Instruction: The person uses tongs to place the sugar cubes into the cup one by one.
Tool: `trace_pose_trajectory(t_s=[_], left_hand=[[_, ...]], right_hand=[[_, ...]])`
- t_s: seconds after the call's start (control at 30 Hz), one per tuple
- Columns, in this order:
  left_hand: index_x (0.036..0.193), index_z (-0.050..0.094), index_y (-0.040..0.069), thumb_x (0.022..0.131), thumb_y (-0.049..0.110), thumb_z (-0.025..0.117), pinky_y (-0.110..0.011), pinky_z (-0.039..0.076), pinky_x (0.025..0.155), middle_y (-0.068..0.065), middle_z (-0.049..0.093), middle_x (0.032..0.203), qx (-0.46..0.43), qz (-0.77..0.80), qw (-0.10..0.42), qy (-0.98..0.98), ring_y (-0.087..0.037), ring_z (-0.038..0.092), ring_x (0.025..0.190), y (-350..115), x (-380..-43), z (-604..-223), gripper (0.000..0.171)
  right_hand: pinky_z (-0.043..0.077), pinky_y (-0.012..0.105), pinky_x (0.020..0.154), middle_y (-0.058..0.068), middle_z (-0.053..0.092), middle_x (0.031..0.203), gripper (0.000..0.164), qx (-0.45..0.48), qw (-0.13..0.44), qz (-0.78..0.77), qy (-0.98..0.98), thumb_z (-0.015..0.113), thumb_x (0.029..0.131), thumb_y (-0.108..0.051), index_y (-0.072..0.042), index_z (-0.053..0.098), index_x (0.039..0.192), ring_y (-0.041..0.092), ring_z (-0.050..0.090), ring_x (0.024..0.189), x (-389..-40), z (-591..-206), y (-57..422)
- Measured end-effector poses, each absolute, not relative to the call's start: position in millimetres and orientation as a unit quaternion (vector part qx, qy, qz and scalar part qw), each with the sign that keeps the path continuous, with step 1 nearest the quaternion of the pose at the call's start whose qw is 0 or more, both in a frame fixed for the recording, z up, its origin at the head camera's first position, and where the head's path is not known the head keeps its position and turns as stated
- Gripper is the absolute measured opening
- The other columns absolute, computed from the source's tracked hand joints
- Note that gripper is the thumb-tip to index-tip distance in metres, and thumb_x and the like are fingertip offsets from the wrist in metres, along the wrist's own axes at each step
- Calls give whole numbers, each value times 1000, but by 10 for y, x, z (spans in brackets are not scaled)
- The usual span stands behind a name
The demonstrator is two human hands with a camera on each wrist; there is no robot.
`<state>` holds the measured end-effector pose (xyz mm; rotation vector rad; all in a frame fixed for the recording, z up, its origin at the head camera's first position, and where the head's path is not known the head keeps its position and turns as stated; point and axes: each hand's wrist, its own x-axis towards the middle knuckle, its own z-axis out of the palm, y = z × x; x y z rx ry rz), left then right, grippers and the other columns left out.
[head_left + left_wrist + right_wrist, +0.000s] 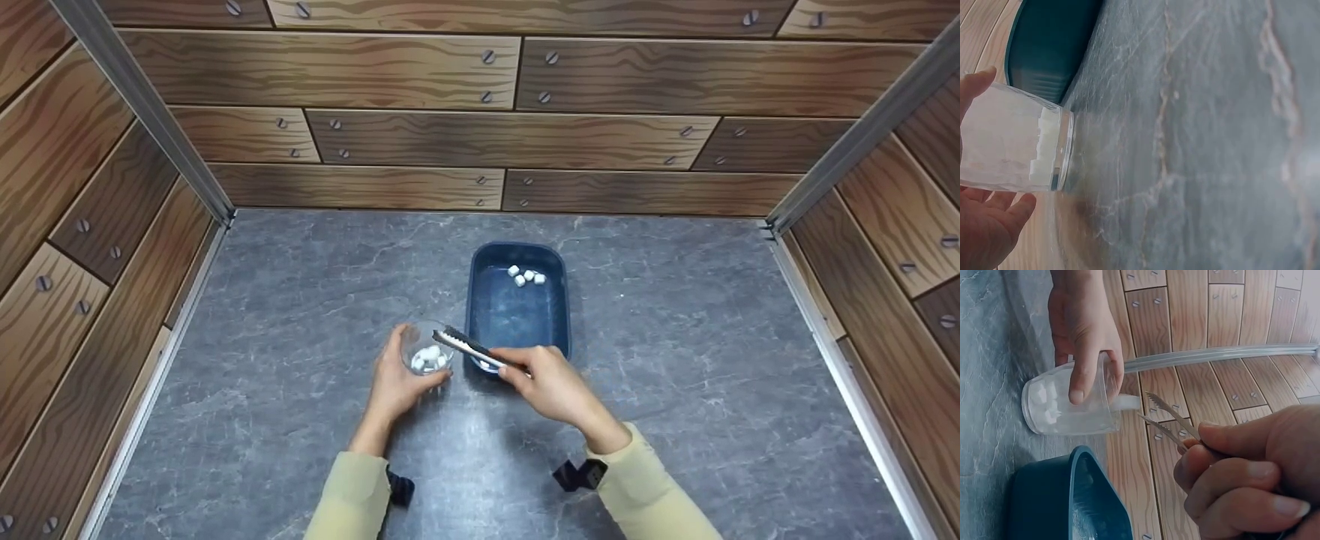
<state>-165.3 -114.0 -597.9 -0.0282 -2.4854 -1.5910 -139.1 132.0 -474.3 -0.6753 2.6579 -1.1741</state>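
My left hand [396,381] holds a clear glass [417,334] upright on the grey surface, thumb on one side and fingers on the other. Several white cubes [429,358] lie at its bottom. My right hand [553,384] grips metal tongs [472,346] with serrated tips, which point at the glass's mouth. In the right wrist view the tips stand apart with nothing between them. A white cube [1126,402] is at the glass's mouth, just beyond the tips. Right of the glass stands a dark blue tray [510,315]; more white cubes [529,276] lie at its far end.
One white cube [484,365] shows at the tray's near end, partly covered by the tongs. The grey marbled surface [697,337] extends around the tray. Wood-patterned walls [420,139] with metal corner posts [161,124] enclose the back and sides.
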Motion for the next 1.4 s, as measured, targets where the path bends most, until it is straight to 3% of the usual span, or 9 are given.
trace_pose_trajectory(t_s=[0.17, 0.33, 0.57, 0.67, 0.8, 1.13, 1.4], left_hand=[[136, 44, 4, 55, 32, 97, -47, 39, 105, -19, 57, 132, -2, -543, 80, -836, -36, 52, 122, -1145, -1646, -5967, 100], [140, 41, 6, 56, 30, 97, -51, 36, 106, -21, 50, 139, 11, -563, 56, -825, -38, 46, 127, -1143, -1623, -5942, 104], [143, 41, 6, 59, 22, 95, -51, 35, 106, -20, 46, 142, 24, -600, 42, -798, -36, 43, 130, -1132, -1612, -5914, 101], [144, 41, 8, 59, 20, 95, -52, 35, 106, -21, 44, 144, 27, -608, 44, -792, -37, 42, 131, -1121, -1616, -5911, 101], [143, 42, 8, 59, 17, 95, -51, 35, 106, -21, 46, 142, 17, -613, 50, -788, -37, 43, 129, -1093, -1628, -5918, 100], [140, 43, 7, 59, 18, 94, -51, 39, 104, -23, 51, 136, 0, -593, 57, -803, -38, 49, 123, -1027, -1593, -5921, 97], [142, 41, 5, 61, 21, 92, -49, 39, 104, -21, 53, 136, 0, -571, 65, -818, -36, 50, 124, -1004, -1576, -5948, 97]], right_hand=[[39, 23, 44, 5, 69, 90, 35, -207, 98, -396, 889, 61, 97, -9, -3, 61, 132, 6, 40, 47, -1390, -4742, 1341], [39, 24, 45, 10, 70, 100, 37, -193, 104, -401, 889, 61, 98, -11, -3, 59, 134, 6, 40, 46, -1401, -4757, 1367], [34, 22, 41, 2, 60, 73, 38, -171, 111, -411, 889, 61, 98, -12, -6, 58, 135, 7, 38, 45, -1442, -4758, 1405], [35, 22, 42, 1, 61, 74, 40, -161, 111, -405, 893, 61, 98, -13, -5, 57, 136, 7, 40, 48, -1467, -4763, 1426], [38, 24, 45, 2, 64, 80, 41, -143, 106, -397, 900, 62, 97, -13, -4, 57, 136, 8, 44, 50, -1504, -4787, 1451], [37, 24, 40, 8, 62, 72, 44, -93, 103, -386, 912, 64, 96, -11, -4, 55, 138, 10, 42, 46, -1652, -4862, 1501], [41, 29, 46, 7, 67, 78, 45, -72, 98, -360, 925, 63, 96, -12, -3, 53, 139, 12, 48, 50, -1788, -4871, 1546]])
